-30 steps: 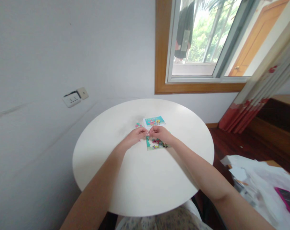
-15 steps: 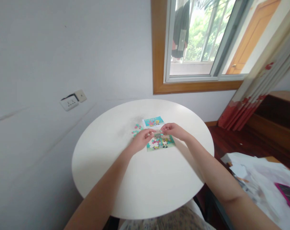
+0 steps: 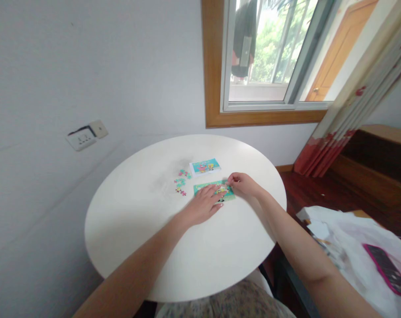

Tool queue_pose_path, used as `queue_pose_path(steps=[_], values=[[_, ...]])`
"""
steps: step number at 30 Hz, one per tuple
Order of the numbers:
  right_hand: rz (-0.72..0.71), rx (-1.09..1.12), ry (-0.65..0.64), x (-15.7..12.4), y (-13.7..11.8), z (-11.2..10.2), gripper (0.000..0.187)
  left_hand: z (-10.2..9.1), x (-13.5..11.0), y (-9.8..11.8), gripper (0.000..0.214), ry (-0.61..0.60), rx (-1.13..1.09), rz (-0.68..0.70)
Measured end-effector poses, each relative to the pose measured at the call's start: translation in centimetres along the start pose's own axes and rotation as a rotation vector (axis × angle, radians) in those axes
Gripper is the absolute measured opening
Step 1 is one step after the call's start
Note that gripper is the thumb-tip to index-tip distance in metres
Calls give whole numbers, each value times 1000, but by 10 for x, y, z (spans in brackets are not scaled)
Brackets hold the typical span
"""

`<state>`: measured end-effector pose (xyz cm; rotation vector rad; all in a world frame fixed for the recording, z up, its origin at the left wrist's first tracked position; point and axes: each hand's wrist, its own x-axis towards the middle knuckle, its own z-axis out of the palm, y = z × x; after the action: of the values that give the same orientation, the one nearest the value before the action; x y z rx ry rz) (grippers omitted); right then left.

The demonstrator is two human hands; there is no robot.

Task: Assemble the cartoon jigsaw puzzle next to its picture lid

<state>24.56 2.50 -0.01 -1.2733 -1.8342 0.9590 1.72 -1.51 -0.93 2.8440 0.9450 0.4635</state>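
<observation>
My left hand [image 3: 205, 204] lies flat with its fingers spread over the left part of a jigsaw puzzle [image 3: 229, 195], hiding much of it. At the puzzle's upper right corner, the fingertips of my right hand [image 3: 241, 182] are pinched together. A small jigsaw piece seems to be between them, but it is too small to see well. Loose jigsaw pieces [image 3: 180, 182] in teal, pink and yellow lie left of the puzzle. Just beyond it is a box [image 3: 205, 167] with a teal cartoon picture.
The round white table [image 3: 127, 221] stands against a wall with a socket [image 3: 83, 138] and a window [image 3: 260, 53]. On the right, a phone [image 3: 387, 269] with a pink edge rests on white plastic [image 3: 339, 229]. A curtain [image 3: 335, 132] hangs behind.
My left hand has come down from above the puzzle and spread flat on it. My right hand stays pinched, now at the puzzle's upper right corner. The view has shifted slightly.
</observation>
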Motion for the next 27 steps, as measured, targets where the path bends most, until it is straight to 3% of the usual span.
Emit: queue_pose_path(steps=[6,27], values=[[-37,-85,20,2,6,2,29,-1,-1,6,46,-45,86,-12],[-55,-171,-22,5,11,2,19,0,0,6,45,-62,109,-12]])
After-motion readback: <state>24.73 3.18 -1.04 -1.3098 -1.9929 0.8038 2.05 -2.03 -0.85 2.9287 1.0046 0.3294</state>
